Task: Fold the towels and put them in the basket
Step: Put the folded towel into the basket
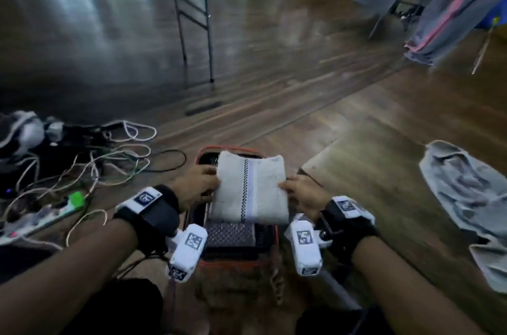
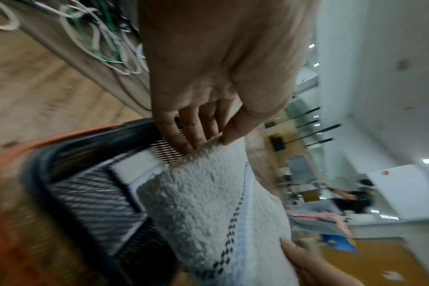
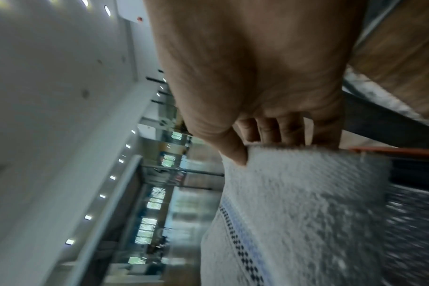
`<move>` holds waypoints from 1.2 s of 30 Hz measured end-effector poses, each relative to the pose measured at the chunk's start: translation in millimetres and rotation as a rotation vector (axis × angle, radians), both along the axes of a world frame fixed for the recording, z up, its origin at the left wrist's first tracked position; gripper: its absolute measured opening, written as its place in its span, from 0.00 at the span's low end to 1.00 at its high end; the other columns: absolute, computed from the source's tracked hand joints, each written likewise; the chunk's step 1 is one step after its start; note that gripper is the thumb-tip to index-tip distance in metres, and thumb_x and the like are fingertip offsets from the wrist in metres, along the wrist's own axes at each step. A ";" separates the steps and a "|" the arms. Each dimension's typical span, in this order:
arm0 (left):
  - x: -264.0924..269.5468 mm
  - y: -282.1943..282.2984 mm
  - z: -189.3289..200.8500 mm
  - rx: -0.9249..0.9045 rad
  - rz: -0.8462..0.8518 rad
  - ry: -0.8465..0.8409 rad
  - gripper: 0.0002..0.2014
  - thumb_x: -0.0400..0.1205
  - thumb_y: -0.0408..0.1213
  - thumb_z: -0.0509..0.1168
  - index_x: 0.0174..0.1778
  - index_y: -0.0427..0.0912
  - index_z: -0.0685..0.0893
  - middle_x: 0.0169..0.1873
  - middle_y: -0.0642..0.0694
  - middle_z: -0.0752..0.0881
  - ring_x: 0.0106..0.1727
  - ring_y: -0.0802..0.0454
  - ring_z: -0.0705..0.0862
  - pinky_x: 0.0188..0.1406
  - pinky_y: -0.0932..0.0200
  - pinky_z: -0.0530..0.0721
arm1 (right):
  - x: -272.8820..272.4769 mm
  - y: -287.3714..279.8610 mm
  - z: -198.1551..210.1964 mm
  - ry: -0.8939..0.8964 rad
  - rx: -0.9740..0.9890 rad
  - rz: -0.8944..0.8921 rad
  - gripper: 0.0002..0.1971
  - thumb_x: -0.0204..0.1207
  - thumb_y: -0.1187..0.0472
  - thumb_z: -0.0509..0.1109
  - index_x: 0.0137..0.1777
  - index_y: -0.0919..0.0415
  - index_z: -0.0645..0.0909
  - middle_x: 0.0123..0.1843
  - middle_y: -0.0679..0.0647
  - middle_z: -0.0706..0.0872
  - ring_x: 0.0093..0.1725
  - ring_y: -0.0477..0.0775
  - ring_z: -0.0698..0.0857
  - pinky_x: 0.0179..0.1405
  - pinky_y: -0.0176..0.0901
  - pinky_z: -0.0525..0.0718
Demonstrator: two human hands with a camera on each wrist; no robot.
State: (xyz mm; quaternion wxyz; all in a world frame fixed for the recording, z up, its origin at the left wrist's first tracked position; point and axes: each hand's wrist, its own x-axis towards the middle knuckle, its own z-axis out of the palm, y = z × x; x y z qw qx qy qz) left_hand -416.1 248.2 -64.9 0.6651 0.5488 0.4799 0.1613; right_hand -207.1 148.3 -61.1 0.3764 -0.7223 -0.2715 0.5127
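Over the basket (image 1: 236, 148), the towel (image 1: 251, 187) is being held folded and flat, checkered stripe up, by both hands at once. The left hand (image 1: 196, 185) is pinching the towel's left edge, thumb on top and fingers (image 2: 181, 133) underneath; the right hand (image 1: 301, 196) is pinching the right edge the same way, thumb over the fabric and fingers (image 3: 272, 131) curled below. The towel is hanging just above the basket's opening, not yet resting inside. A dark patterned cloth (image 1: 230, 234) is already lying in the basket beneath it; probably an earlier folded towel, though motion blur is making that hard to confirm.

Step in hand, as judged: lowering the folded towel in.

Notes for doing it well:
1. Both edges should be going down level, so the fold is not sagging open in the middle.
2. The towel should be squared to the basket walls before release, stripe parallel to the long side.
3. Fingers underneath should be sliding out sideways only once the weight is resting on the cloth below.
4. Both pinches should be letting go together; 1 early release is likely to tip the stack.

A second, grey towel (image 1: 463, 197) is lying crumpled on the floor (image 1: 356, 128) to the right, unfolded.
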 end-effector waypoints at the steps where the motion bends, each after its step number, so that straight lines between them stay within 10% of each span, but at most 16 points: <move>1: -2.7 6.1 -31.3 -0.030 0.011 0.063 0.11 0.79 0.20 0.58 0.40 0.40 0.80 0.32 0.44 0.78 0.31 0.53 0.76 0.26 0.65 0.77 | -3.1 13.5 -33.4 -0.017 -0.058 0.013 0.07 0.79 0.70 0.61 0.44 0.63 0.80 0.30 0.53 0.82 0.26 0.49 0.78 0.21 0.36 0.72; 6: 13.1 42.7 -154.6 -0.143 0.106 0.285 0.07 0.75 0.22 0.58 0.37 0.34 0.81 0.33 0.37 0.76 0.33 0.46 0.74 0.33 0.55 0.72 | -8.3 69.9 -176.5 -0.033 -0.277 0.065 0.08 0.75 0.71 0.62 0.45 0.68 0.83 0.48 0.67 0.85 0.49 0.62 0.84 0.54 0.56 0.83; 10: 43.5 92.6 -235.1 -0.077 0.131 0.387 0.12 0.75 0.23 0.57 0.47 0.24 0.85 0.39 0.35 0.83 0.44 0.42 0.82 0.47 0.48 0.83 | 0.0 120.5 -250.1 -0.103 -0.363 0.046 0.08 0.74 0.71 0.58 0.40 0.68 0.79 0.39 0.64 0.83 0.39 0.59 0.81 0.32 0.37 0.74; 14: 74.7 132.1 -284.4 -0.011 0.227 0.433 0.16 0.76 0.23 0.58 0.57 0.30 0.84 0.52 0.34 0.86 0.56 0.38 0.83 0.55 0.54 0.80 | 13.8 166.0 -293.3 -0.173 -0.403 -0.001 0.11 0.75 0.69 0.59 0.52 0.72 0.80 0.42 0.62 0.80 0.41 0.57 0.78 0.27 0.42 0.69; 29: 98.9 159.0 -335.8 0.096 0.261 0.536 0.15 0.80 0.25 0.57 0.63 0.30 0.76 0.61 0.34 0.82 0.61 0.39 0.81 0.50 0.62 0.72 | 14.4 198.3 -349.2 -0.303 -0.180 -0.330 0.15 0.77 0.68 0.58 0.61 0.67 0.77 0.60 0.64 0.84 0.59 0.64 0.81 0.46 0.37 0.70; 36: 99.8 153.5 -340.7 0.282 0.221 0.565 0.24 0.81 0.29 0.57 0.74 0.30 0.67 0.70 0.32 0.73 0.70 0.37 0.74 0.67 0.52 0.72 | 1.5 194.1 -343.2 -0.514 0.074 -0.309 0.30 0.76 0.69 0.61 0.79 0.65 0.60 0.74 0.67 0.70 0.71 0.65 0.72 0.70 0.51 0.70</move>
